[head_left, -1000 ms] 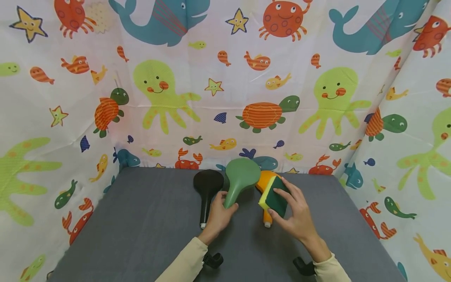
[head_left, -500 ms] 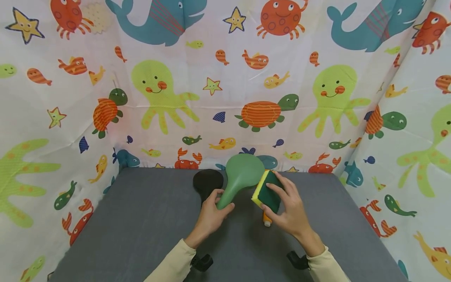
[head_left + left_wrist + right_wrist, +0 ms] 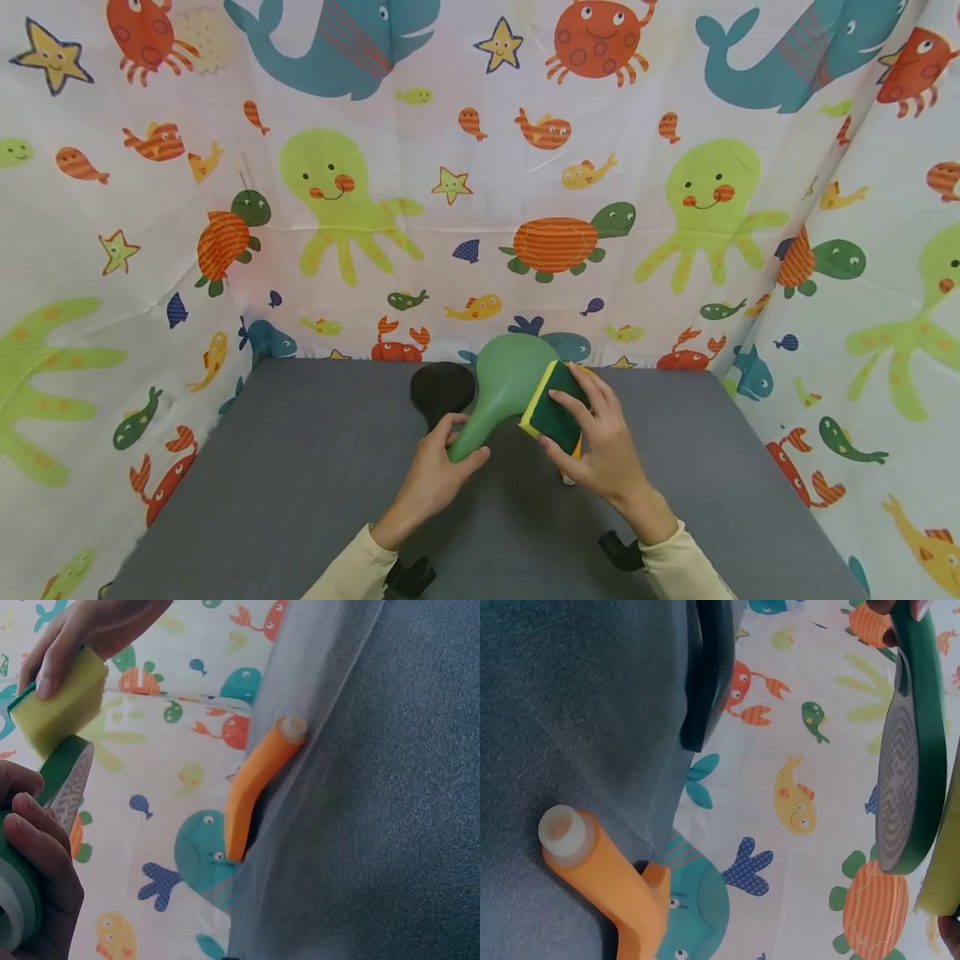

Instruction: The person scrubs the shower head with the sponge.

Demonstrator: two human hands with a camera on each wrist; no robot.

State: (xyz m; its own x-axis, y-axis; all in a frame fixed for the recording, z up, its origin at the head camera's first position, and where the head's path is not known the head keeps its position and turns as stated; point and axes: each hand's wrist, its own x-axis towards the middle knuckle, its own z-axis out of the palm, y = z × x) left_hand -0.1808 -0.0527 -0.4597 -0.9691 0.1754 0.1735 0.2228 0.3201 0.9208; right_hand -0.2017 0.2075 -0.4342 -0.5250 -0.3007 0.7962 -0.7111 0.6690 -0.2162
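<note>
My left hand (image 3: 435, 475) grips the handle of a green handheld shower head (image 3: 510, 375), which is raised above the table with its smooth back upward. In the right wrist view, the nozzle face of this green shower head (image 3: 911, 757) is turned toward the table. Between the thumb and fingers of my right hand (image 3: 611, 450) is a yellow sponge (image 3: 531, 406) with a dark green scouring layer. The sponge's yellow side faces the shower head, right at its edge in the left wrist view. The scouring layer lies under my right fingers.
A black shower head (image 3: 442, 392) lies on the grey table (image 3: 315, 483), its handle hidden behind my left hand. An orange shower head (image 3: 607, 877) lies under the right hand, mostly covered in the head view. A sea-animal curtain (image 3: 495, 192) encloses the back and sides.
Both hands have shifted left and slightly nearer. The green shower head has tilted farther over to the right, and the sponge has come over its right edge, covering more of the orange shower head.
</note>
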